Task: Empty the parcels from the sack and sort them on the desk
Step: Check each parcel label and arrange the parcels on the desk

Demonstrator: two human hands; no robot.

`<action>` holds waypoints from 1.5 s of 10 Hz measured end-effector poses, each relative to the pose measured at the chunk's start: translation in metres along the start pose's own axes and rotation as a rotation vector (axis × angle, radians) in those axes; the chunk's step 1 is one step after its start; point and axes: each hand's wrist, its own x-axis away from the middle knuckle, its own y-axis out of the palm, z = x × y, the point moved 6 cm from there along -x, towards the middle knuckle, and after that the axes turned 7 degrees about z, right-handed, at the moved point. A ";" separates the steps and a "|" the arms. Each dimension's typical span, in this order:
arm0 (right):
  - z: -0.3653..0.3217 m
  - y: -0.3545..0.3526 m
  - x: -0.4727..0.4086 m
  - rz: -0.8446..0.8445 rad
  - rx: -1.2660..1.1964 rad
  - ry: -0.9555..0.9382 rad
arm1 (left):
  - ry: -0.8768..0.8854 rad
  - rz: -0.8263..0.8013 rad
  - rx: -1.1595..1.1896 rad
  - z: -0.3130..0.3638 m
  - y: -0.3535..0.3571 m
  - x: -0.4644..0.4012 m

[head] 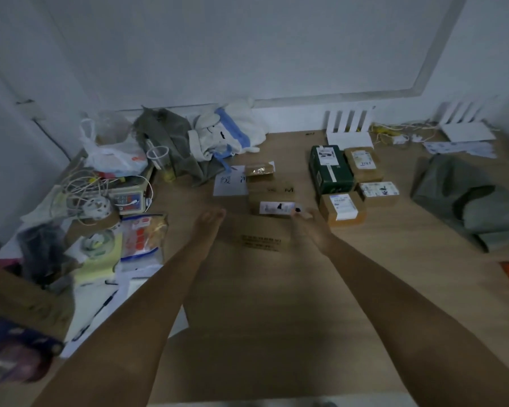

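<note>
I have one view only: head-worn wide-angle camera, facing forward and down over the bench (365,259) toward the back wall (247,48). Close range; both forearms enter from the bottom edge.

Both hands, left (207,223) and right (307,223), are flanking a large box (256,235) lying mid-desk (379,274), fingers straight against its sides.

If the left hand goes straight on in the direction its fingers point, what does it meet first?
Probably the white paper with handwriting, just beyond the left hand. The brown parcels lie a little to the right; depth is unclear.
</note>
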 end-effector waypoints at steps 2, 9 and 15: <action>0.035 0.012 -0.014 -0.048 0.041 0.087 | -0.016 -0.122 -0.118 -0.022 0.023 -0.008; 0.148 0.060 -0.132 -0.178 0.309 0.173 | -0.243 -0.067 -0.085 -0.121 0.082 -0.105; 0.136 0.063 -0.142 -0.025 0.231 0.138 | -0.018 -0.065 -0.136 -0.111 0.078 -0.129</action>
